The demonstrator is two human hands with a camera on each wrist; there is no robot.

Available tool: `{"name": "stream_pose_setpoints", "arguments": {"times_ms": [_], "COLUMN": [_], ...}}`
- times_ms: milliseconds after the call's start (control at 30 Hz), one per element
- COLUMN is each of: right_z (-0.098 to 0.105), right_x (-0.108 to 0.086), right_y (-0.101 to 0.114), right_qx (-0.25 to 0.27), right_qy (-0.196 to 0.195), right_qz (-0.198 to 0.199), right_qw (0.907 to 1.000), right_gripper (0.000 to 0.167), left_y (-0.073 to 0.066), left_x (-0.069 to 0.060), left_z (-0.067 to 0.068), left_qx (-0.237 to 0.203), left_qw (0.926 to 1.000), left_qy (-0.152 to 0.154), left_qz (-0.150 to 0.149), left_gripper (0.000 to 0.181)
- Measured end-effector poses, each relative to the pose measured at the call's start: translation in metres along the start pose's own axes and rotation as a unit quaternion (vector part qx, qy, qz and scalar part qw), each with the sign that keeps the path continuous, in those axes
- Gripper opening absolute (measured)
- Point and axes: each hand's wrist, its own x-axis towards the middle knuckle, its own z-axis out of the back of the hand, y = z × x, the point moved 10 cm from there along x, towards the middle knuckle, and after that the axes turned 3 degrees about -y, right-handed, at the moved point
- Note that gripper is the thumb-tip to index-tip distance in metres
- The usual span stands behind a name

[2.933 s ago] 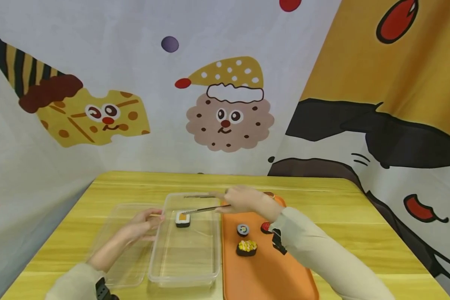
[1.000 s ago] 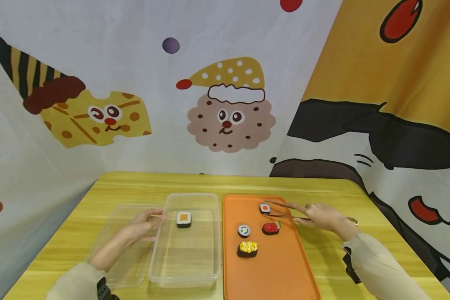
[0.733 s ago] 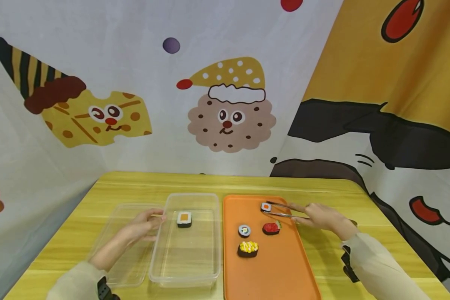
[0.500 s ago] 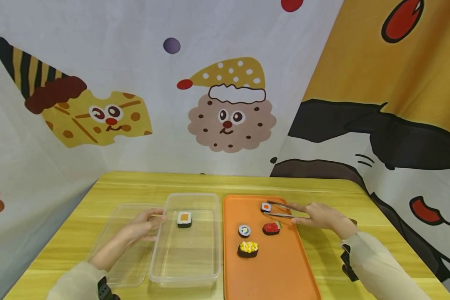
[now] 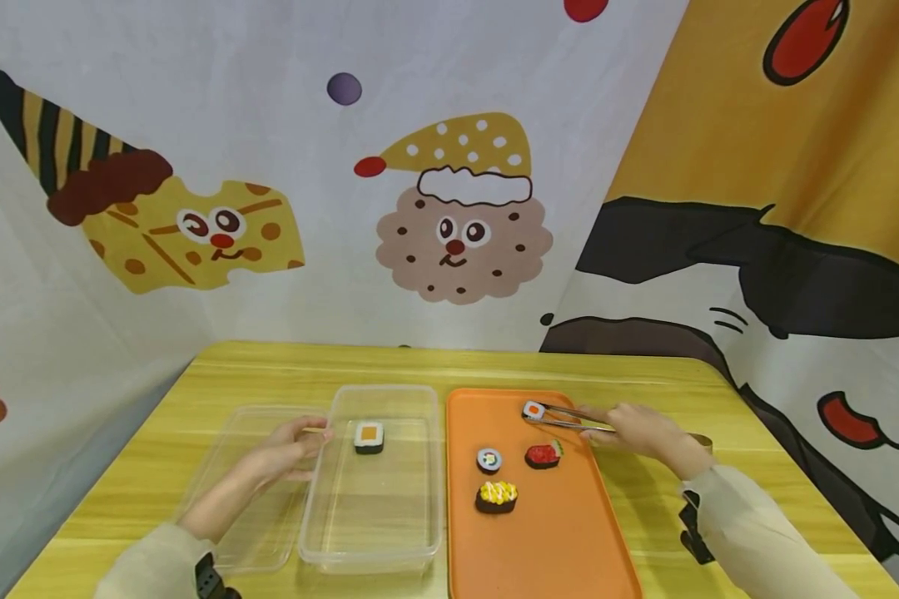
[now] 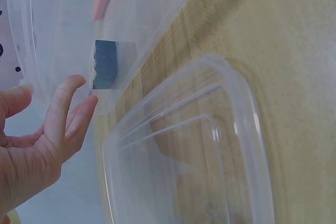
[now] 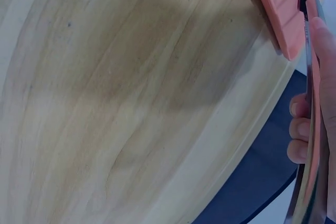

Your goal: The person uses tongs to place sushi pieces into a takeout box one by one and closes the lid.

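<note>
Watching from my station, with twelve o'clock straight away from the wearer in the head view, I see everything hinge on the line from the right hand (image 5: 635, 429) to the small sushi piece (image 5: 533, 410) at its ten o'clock. That hand has its fingers curled round metal tongs (image 7: 315, 103), whose long axis runs from hand to piece. The two tips stand nearly together, one on each side of the piece, and I judge it nipped; whether its underside clears the orange tray (image 5: 539, 553), I cannot tell. It sits over the tray's far end, squat, with no clear long axis. From it, the clear box (image 5: 370, 557) lies towards eight o'clock, across the tray's left edge. The left hand (image 5: 288, 452) is much nearer the box, at its nine o'clock wall; its fingers are loosely spread, with nothing gripped that I can see, and they seem to touch the wall. Inside the box, a square sushi piece (image 5: 369, 437) sits towards eleven o'clock. On the tray, the red-topped sushi (image 5: 543, 455) lies near the nipped piece at six o'clock, the yellow-topped sushi (image 5: 497, 497) farther off at seven.
</note>
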Motion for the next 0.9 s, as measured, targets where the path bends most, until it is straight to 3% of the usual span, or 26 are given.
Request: {"name": "stream_pose_setpoints", "arguments": {"times_ms": [200,433,600,900], "right_z": [0.006,0.018,0.025,0.03], "right_x": [0.0,0.001,0.003,0.005], "right_y": [0.012,0.02,0.023,0.024], "right_qx": [-0.078,-0.12,-0.154,-0.172], "right_qy": [-0.037,-0.1,-0.127,-0.133], "right_qz": [0.055,0.1,0.101,0.093], "right_qw": [0.9947,0.9826,0.9747,0.9718], "right_gripper": [0.048,0.047,0.045,0.047], "left_y": [-0.002,0.0,0.003,0.002], "left_x": [0.0,0.0,-0.002,-0.001], "left_z": [0.0,0.0,0.001,0.001], "left_qx": [-0.001,-0.005,-0.009,-0.004], "left_qw": [1.0,1.0,0.9999,0.9999], "left_qy": [0.004,-0.002,-0.008,-0.007], "left_qz": [-0.004,0.0,0.008,0.009], "left_gripper": [0.057,0.056,0.055,0.061]}}
